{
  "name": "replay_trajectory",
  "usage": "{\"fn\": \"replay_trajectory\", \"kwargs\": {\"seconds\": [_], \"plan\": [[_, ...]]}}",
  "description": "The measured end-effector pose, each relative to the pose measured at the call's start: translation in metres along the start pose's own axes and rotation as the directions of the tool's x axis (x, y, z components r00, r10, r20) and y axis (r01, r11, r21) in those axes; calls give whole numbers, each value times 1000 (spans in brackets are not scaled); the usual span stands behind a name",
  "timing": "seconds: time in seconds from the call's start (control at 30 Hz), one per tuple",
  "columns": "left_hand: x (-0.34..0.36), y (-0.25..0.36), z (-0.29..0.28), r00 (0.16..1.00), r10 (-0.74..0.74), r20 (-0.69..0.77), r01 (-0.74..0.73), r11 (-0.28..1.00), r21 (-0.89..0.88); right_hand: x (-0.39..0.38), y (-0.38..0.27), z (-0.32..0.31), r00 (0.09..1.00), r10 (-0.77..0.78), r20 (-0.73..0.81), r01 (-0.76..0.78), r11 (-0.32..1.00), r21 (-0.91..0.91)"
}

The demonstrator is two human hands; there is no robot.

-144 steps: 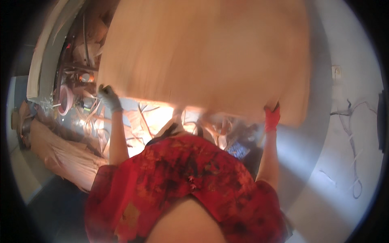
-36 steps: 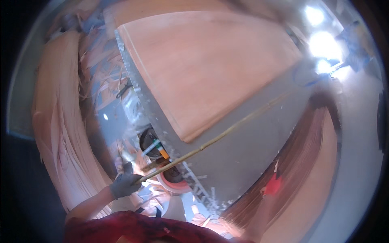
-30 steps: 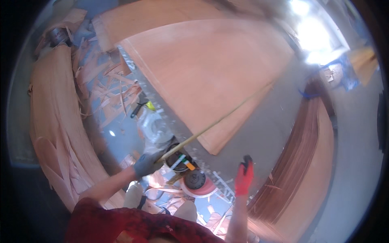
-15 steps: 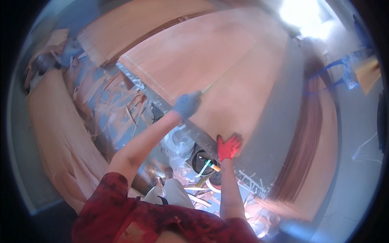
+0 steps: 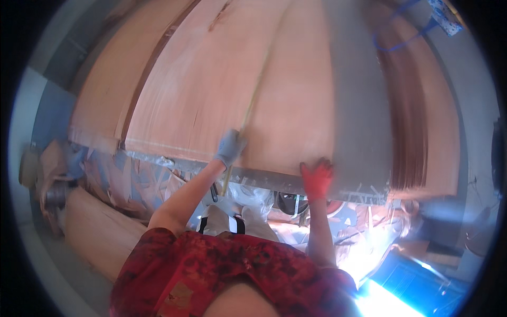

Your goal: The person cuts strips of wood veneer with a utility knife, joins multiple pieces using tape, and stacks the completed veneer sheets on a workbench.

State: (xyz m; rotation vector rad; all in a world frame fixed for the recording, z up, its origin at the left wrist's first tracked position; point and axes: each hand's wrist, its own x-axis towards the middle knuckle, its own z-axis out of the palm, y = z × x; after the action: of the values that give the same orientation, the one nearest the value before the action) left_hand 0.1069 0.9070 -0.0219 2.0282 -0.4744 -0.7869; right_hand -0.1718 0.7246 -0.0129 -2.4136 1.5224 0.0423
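Observation:
My left hand [image 5: 230,147], in a grey-blue glove, is closed around a long thin yellowish strip [image 5: 257,91] at the near edge of the table. Beyond the hand, the strip runs far up over a pale pinkish-brown wood veneer sheet [image 5: 195,95]; a short end hangs below the fist. To the right, my right hand [image 5: 318,178], in a red glove, lies with fingers spread on the near edge of the veneer [image 5: 296,116], by its right corner. Motion blurs the far part of the strip, and its exact kind cannot be made out.
Another veneer stack [image 5: 113,79] lies left, and a dark reddish-brown one [image 5: 406,116] right, past a grey table strip [image 5: 359,105]. Veneer scraps [image 5: 127,179] litter the floor below the edge. A round dark container [image 5: 288,203] stands under my right hand, a blue bin [image 5: 417,285] lower right.
The view has turned, so the table edge now runs nearly level. My left hand still grips the strip, which now points more directly away from me. My right hand stays on the veneer edge.

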Motion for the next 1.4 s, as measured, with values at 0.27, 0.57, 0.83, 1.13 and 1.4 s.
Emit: {"fn": "replay_trajectory", "kwargs": {"seconds": [0.27,0.57,0.83,1.13,1.4], "plan": [[37,-3,-16,953,67,296,-105,988,114,-3,-68,37,993,12,-118,-36,978,-205],[85,-41,-5,815,132,564,-72,989,-127,3,-59,65,931,129,-343,-46,970,239],[77,-36,-12,695,-16,719,416,824,-384,-33,-179,83,987,-126,-103,154,926,344],[125,43,-53,896,250,367,-106,924,-368,-56,-219,69,951,-287,-113,309,883,355],[119,72,-56,946,181,268,-220,968,120,-173,-193,45,987,37,159,-143,664,734]]}}
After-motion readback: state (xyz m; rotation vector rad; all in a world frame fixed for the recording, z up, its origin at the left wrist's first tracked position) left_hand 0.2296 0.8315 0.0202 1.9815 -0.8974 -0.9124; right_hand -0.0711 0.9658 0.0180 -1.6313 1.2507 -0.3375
